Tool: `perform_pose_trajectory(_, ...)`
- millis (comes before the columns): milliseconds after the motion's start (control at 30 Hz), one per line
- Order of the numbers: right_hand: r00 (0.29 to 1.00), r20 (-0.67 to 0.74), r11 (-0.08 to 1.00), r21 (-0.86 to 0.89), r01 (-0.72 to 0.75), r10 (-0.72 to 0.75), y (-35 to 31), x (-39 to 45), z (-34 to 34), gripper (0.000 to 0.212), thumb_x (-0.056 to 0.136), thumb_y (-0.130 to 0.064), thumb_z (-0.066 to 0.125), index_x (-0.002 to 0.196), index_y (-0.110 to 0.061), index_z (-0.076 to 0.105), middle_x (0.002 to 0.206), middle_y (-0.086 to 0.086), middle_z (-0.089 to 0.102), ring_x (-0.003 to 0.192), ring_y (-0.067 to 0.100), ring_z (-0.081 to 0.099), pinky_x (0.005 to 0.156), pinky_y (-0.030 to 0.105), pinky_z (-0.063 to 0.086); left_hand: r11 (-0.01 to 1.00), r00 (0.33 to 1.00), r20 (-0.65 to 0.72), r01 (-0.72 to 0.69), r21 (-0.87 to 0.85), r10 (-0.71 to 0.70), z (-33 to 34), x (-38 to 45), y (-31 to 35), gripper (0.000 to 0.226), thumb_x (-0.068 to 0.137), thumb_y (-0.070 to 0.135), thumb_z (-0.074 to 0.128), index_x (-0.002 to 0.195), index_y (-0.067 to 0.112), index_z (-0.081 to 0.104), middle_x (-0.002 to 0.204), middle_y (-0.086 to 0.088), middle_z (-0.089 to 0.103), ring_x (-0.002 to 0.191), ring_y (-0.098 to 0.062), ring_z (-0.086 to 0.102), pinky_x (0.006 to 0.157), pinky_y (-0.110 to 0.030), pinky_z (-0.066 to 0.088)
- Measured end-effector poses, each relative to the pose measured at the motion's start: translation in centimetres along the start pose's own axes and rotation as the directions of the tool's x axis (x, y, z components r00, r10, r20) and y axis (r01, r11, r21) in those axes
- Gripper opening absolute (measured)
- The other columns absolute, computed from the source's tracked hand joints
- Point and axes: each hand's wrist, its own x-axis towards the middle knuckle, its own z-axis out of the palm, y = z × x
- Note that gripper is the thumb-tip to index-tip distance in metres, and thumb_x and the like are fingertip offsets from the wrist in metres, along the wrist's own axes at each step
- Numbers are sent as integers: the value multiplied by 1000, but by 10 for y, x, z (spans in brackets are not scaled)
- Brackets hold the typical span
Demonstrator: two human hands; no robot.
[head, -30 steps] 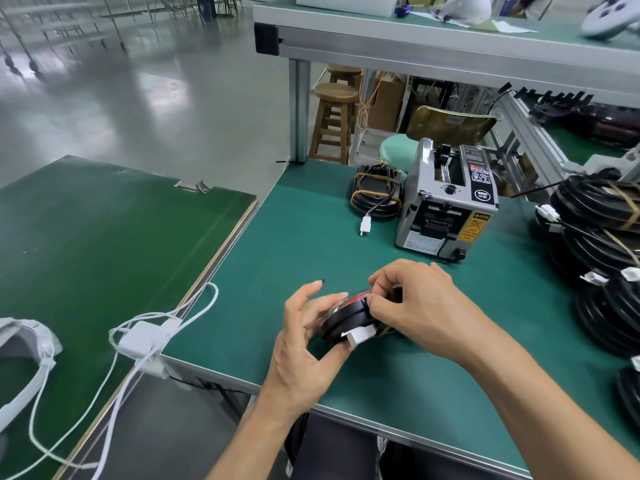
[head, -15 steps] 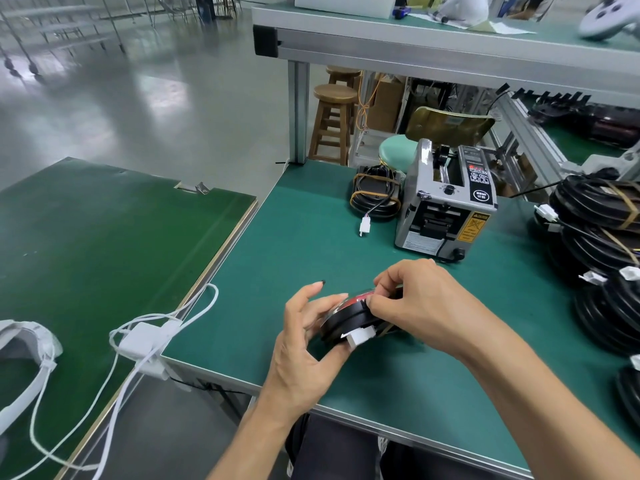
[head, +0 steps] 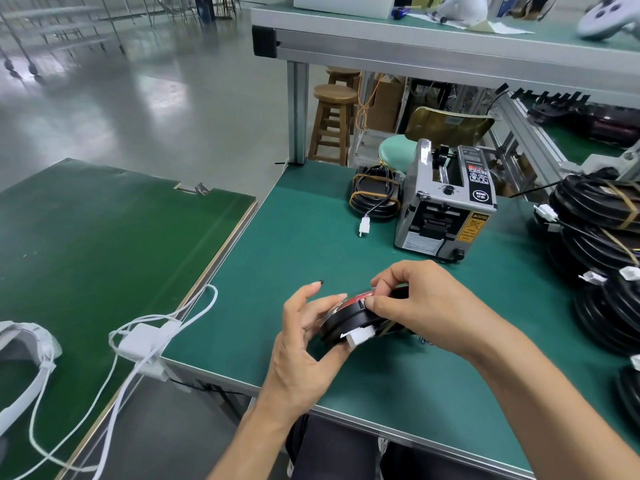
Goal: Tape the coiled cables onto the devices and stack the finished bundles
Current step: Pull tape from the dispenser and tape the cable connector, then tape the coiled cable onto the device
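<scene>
Resting between both hands, the black device tilts above the table.

The right hand hides much of the black device.

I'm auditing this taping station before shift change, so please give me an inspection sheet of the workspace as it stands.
Surface: green bench mat.
Job's things: black round device with white connector, held just above the bench; taped bundle beside tape dispenser; stacked bundles at right.
Clutter: nothing seen.
Hands: left hand cradles the device; right hand pinches its top edge.
Cables: white cables over the bench gap.
Surroundings: wooden stools, upper shelf.
</scene>
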Motion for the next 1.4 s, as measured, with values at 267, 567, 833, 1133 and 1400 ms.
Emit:
perform_pose_trajectory(267, 996, -79, 990, 131, 47, -36, 14, 0, -1, 5, 90, -31, 73, 85, -32, 73, 91, -14, 77, 78, 11, 71, 75, 35, 58, 1000, 1000, -3, -5, 9, 5, 0, 1, 2, 83, 93, 28, 84, 156, 38, 32, 141, 2, 70, 132, -26, 68, 112, -34, 53)
perform_pose_trajectory(567, 975, -199, 993, 42, 107, -97, 18, 2, 18, 23, 86, -47, 77, 96, -32, 62, 80, -14, 68, 96, -5, 52, 119, 39, 31, 1000, 1000, 0, 2, -13, -2, 0, 0, -1, 84, 91, 22, 84, 156, 40, 33, 143, 1, 70, 135, -27, 67, 113, -34, 52)
perform_pose_trajectory(833, 979, -142, 989, 3, 150, -148, 24, 7, 11, 7, 100, -29, 66, 98, -36, 65, 101, -23, 71, 102, -6, 61, 128, 29, 5, 1000, 1000, 2, 2, -7, -2, 0, 1, 2, 82, 91, 28, 85, 155, 40, 34, 140, 3, 71, 133, -25, 68, 111, -33, 53)
perform_pose_trajectory(1133, 954, -248, 986, -20, 168, -168, 24, 7, 25, 26, 89, -54, 72, 107, -34, 68, 95, -23, 71, 105, -5, 61, 124, 26, 8, 1000, 1000, 4, 0, 0, 0, -1, 0, -1, 84, 91, 21, 83, 156, 39, 33, 143, 1, 70, 135, -28, 66, 114, -38, 52)
perform_pose_trajectory(1400, 959, -187, 977, -52, 207, -213, 29, 12, 19, 12, 103, -34, 61, 108, -36, 72, 105, -26, 71, 109, -6, 58, 126, 33, 12, 1000, 1000, -6, 14, -14, -15, 0, 1, -1, 79, 95, 40, 83, 156, 38, 33, 142, 2, 70, 134, -27, 67, 112, -35, 53)
